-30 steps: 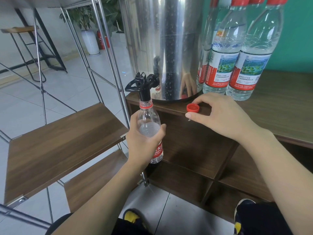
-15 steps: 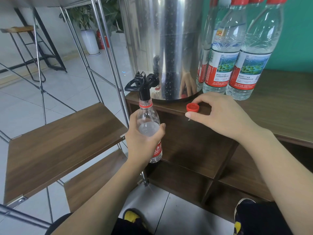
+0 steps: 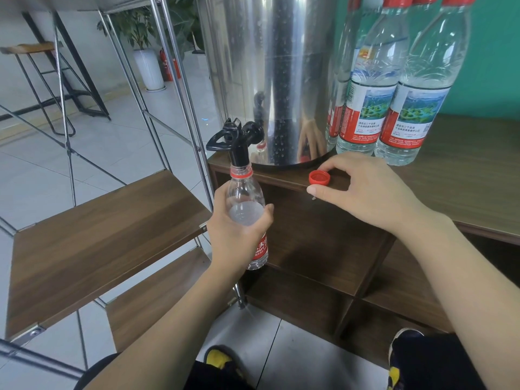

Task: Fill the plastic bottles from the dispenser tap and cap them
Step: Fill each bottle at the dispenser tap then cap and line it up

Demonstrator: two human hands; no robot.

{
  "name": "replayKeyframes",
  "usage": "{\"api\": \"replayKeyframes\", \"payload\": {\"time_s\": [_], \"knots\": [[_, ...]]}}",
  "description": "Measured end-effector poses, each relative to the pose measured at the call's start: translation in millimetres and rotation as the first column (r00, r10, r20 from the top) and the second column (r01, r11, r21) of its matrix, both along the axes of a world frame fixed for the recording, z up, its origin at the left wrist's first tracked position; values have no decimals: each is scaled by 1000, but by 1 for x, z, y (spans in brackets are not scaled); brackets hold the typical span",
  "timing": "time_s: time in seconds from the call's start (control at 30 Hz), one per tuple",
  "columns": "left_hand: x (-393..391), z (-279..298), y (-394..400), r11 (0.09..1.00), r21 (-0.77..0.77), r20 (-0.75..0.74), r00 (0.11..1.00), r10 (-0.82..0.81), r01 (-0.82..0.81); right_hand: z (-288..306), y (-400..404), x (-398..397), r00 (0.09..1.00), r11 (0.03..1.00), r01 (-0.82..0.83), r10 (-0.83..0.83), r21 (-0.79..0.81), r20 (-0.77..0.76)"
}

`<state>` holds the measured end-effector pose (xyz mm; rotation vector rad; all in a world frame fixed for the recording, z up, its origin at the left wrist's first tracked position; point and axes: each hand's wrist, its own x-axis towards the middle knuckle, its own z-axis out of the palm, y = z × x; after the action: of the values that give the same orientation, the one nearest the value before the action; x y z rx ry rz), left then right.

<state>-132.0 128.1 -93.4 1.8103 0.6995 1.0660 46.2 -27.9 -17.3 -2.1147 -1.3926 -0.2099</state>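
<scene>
Left hand [image 3: 239, 235] grips bottle [image 3: 245, 204] | right hand [image 3: 365, 192] seemingly pinching cap [image 3: 319, 177] | wooden counter [image 3: 464, 175], tiled floor [image 3: 98, 153]

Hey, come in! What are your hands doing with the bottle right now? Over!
Left hand gripping open bottle, neck up under black tap. Right hand on counter edge, fingers at red cap. Nothing in the way. Over.

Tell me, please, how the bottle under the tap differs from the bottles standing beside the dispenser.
The bottle under the tap is uncapped, held in the left hand, and looks smaller; the standing bottles wear red caps and rest on the cabinet top. Its label looks plain red; theirs add a landscape picture. All are clear plastic.
</scene>
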Motion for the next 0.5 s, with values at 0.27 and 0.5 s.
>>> {"api": "replayKeyframes", "payload": {"time_s": [0.27, 0.5], "knots": [[0, 0, 0, 1000, -12, -6, 1000, 0, 0, 0, 0, 0, 1000, 1000, -3, 3, 0, 7], [0, -1, 1, 1000, -12, 2, 1000, 2, -2, -1, 0, 1, 1000, 1000, -1, 1, 1, 18]]}}
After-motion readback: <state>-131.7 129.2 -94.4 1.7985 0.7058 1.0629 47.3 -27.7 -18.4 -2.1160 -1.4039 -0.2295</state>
